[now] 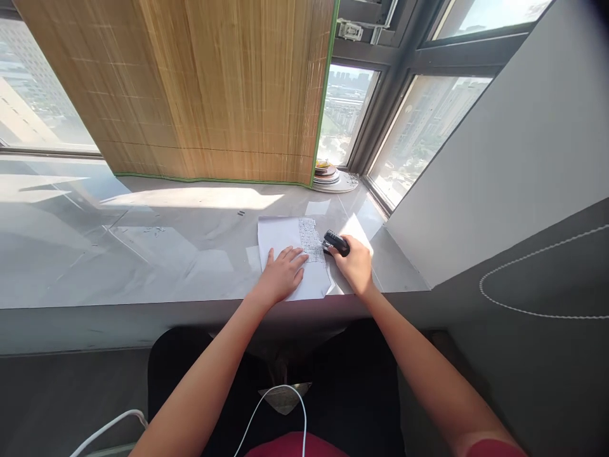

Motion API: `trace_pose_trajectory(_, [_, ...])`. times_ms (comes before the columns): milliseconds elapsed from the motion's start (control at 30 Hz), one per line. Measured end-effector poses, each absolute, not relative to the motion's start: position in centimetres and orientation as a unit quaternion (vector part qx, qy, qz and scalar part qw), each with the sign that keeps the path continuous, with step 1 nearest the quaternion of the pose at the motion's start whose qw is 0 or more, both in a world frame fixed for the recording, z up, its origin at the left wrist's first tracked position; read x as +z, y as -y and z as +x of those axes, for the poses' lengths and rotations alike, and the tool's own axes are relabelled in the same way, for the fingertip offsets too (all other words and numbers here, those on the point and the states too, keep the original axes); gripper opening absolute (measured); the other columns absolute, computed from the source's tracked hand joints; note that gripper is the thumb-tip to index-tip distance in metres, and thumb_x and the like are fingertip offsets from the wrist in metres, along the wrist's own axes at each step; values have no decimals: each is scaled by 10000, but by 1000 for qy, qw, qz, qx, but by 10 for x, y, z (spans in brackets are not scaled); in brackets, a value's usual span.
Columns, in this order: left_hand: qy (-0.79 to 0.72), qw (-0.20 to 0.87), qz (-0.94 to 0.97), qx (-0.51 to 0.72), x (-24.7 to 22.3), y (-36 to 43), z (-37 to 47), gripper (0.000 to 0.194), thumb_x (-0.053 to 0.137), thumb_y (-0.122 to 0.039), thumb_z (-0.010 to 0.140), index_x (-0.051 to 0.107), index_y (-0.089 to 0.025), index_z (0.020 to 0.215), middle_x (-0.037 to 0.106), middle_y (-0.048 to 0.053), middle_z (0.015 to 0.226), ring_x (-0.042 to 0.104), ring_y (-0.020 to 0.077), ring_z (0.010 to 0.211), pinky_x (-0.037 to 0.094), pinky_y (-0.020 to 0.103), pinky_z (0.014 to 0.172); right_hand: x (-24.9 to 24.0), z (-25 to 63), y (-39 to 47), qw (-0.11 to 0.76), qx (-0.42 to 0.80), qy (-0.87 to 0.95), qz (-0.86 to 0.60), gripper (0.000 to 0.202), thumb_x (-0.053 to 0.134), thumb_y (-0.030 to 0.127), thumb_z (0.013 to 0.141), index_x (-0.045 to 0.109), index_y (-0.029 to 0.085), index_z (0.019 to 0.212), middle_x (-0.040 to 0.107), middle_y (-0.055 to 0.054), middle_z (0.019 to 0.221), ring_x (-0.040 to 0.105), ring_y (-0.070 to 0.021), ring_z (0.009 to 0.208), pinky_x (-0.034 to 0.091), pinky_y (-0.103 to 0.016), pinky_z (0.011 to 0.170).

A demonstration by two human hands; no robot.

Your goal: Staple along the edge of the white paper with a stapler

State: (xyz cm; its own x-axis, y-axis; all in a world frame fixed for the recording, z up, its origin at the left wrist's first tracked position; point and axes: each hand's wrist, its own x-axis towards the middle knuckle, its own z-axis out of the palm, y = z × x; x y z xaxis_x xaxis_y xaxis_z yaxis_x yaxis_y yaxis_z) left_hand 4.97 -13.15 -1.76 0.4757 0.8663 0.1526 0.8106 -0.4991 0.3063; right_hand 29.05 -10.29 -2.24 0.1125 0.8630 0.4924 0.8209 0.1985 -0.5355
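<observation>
White paper (280, 235) with a dense printed or written block at its upper right lies on the grey marble sill. My left hand (281, 274) rests flat on the paper's lower left part, fingers spread. My right hand (356, 261) is wrapped round a black stapler (337, 243) at the paper's right edge. The stapler's front end meets or overlaps that edge; whether paper sits between its jaws is too small to tell.
Stacked plates (327, 175) stand in the window corner behind a bamboo blind (214, 95). Small staple-like pieces (241, 213) lie on the sill (190, 273). A white wall (499, 146) slopes on the right, with a bead chain (518, 310) hanging near it.
</observation>
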Motion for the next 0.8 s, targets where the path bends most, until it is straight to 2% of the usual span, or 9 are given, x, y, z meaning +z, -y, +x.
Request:
trace_pose_trajectory(100, [-490, 123, 854, 121, -15, 119, 43, 476, 426, -297, 1070, 544, -304, 1531, 436, 111, 1685, 386, 325, 1560, 218, 734, 1260, -24, 292, 101, 411, 52, 663, -624, 210, 684, 375, 858, 731, 212, 982, 754, -74, 903, 672, -272, 853, 502, -388, 777])
trace_pose_trajectory(167, [-482, 136, 858, 115, -15, 108, 36, 470, 444, -308, 1065, 552, -302, 1523, 423, 128, 1691, 383, 339, 1564, 212, 732, 1257, -20, 287, 102, 444, 39, 648, -617, 217, 674, 382, 864, 729, 205, 976, 753, -88, 910, 668, -274, 858, 505, -399, 788])
trace_pose_trajectory(300, [-421, 177, 878, 141, -17, 89, 17, 446, 515, -332, 1035, 568, -284, 1476, 461, 111, 1668, 385, 313, 1570, 182, 644, 1303, -5, 254, 109, 506, 13, 619, -600, 279, 658, 401, 889, 724, 190, 1060, 758, -125, 986, 669, -291, 922, 521, -418, 822])
trace_pose_trajectory(367, [-427, 194, 866, 171, -19, 81, 6, 423, 513, -255, 1005, 579, -239, 1423, 504, 129, 1627, 453, 293, 1523, 242, 580, 1304, -1, 231, 109, 516, 60, 621, -587, 278, 674, 393, 882, 717, 201, 1078, 766, -109, 985, 683, -285, 913, 524, -406, 824])
trace_pose_trajectory(500, [-487, 185, 819, 241, -19, 73, -26, 450, 381, -39, 913, 641, -191, 1247, 563, 150, 1543, 532, 254, 1435, 407, 458, 1223, -8, 192, 101, 495, 165, 618, -588, 231, 699, 358, 847, 713, 230, 1038, 778, -74, 966, 701, -276, 892, 515, -384, 817])
trace_pose_trajectory(667, [-487, 115, 845, 192, -19, 83, -58, 348, 507, -201, 980, 638, -209, 1302, 635, 122, 1449, 551, 308, 1382, 405, 508, 1202, -21, 173, 91, 438, 204, 694, -534, 180, 726, 329, 830, 724, 259, 996, 775, -45, 955, 695, -261, 910, 505, -375, 854])
trace_pose_trajectory(800, [-514, 80, 830, 203, -24, 94, -58, 312, 471, -208, 1006, 640, -212, 1269, 668, 120, 1362, 574, 302, 1309, 441, 498, 1139, -19, 176, 88, 422, 199, 731, -499, 235, 725, 382, 844, 740, 253, 1040, 774, -65, 1034, 674, -273, 994, 491, -394, 935])
